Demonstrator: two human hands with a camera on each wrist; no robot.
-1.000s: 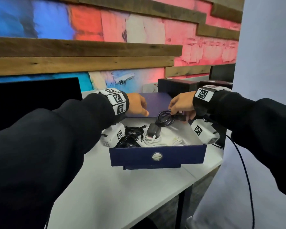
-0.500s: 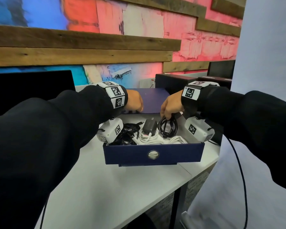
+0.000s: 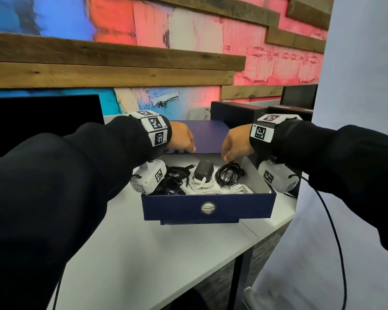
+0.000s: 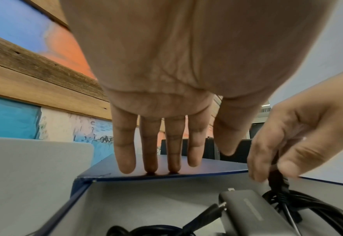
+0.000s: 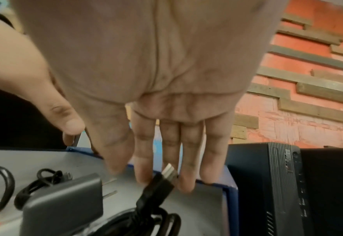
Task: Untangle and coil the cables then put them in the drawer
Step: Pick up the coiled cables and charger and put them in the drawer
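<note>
1. Two hands reach over the open blue drawer (image 3: 208, 208) on the white desk (image 3: 157, 253).
2. Left hand (image 3: 180, 139) is flat, its straight fingers (image 4: 150, 153) resting on the blue casing top (image 4: 186, 167) behind the drawer.
3. Right hand (image 3: 235, 145) hangs relaxed with fingers extended just above the coiled black cable (image 3: 230, 174); its plug (image 5: 162, 180) stands beside the fingertips, and actual contact is unclear.
4. Inside the drawer lie that coil at right, a dark charger (image 3: 203, 172) on white cables (image 3: 211, 186) in the middle, and another black cable bundle (image 3: 173, 177) at left.
</note>
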